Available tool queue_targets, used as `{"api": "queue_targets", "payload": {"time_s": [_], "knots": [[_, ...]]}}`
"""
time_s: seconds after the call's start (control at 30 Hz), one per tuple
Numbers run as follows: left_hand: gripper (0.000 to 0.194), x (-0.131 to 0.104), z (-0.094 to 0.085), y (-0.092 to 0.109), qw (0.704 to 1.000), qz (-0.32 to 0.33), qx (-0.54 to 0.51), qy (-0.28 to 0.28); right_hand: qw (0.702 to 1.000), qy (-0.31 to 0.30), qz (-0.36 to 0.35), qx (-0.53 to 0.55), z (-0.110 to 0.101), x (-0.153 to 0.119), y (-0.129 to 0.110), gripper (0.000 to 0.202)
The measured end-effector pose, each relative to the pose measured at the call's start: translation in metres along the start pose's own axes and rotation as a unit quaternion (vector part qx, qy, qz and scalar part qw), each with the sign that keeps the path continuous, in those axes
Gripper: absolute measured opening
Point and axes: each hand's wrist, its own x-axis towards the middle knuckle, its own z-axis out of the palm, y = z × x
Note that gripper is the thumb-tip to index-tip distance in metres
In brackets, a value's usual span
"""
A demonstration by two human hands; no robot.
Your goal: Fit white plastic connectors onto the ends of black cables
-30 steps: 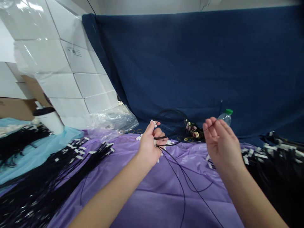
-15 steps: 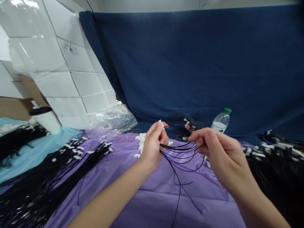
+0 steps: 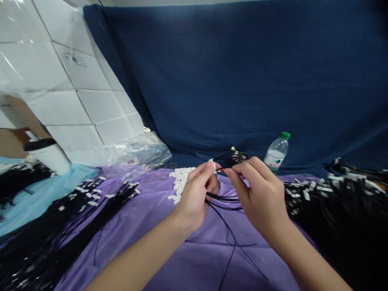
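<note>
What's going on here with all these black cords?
A person is working with two bare hands over a purple sheet. The left hand grips a small white tag at its fingertips and several black cords lower down. The right hand pinches a thin dark strand close to the tag; whether it passes through is too small to tell. More white tags lie piled behind the left hand.

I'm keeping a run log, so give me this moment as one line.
left hand: holding white tab, black cords; right hand: pinching dark strand beside tab; tab pile: on purple sheet
</note>
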Motion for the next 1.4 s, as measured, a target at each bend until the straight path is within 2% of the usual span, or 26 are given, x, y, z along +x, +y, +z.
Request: {"api": "queue_targets", "payload": {"time_s": [0.23, 0.5, 0.8, 1.03, 1.17, 1.4], "knots": [[0.025, -0.001, 0.001, 0.000, 1.000, 0.007, -0.004, -0.009, 1.000, -0.003, 0.013, 0.010, 0.002, -0.001, -0.001, 0.022], [0.027, -0.001, 0.000, 0.001, 1.000, -0.002, -0.006, -0.015, 1.000, -0.026, -0.002, 0.001, -0.002, -0.001, -0.002, 0.025], [0.025, -0.002, -0.001, -0.004, 0.993, 0.075, 0.086, -0.029, 0.982, -0.070, 0.147, 0.094, -0.005, 0.001, -0.004, 0.033], [0.028, -0.003, -0.003, -0.012, 0.984, 0.128, 0.114, -0.041, 0.972, -0.082, 0.189, 0.111, -0.009, 0.001, -0.009, 0.037], [0.032, -0.004, -0.001, -0.013, 0.987, 0.121, 0.103, -0.033, 0.975, -0.084, 0.182, 0.100, -0.009, 0.000, -0.011, 0.037], [0.036, -0.006, 0.003, -0.013, 0.996, 0.061, 0.062, -0.016, 0.982, -0.078, 0.151, 0.085, -0.005, -0.002, -0.013, 0.034]]}}
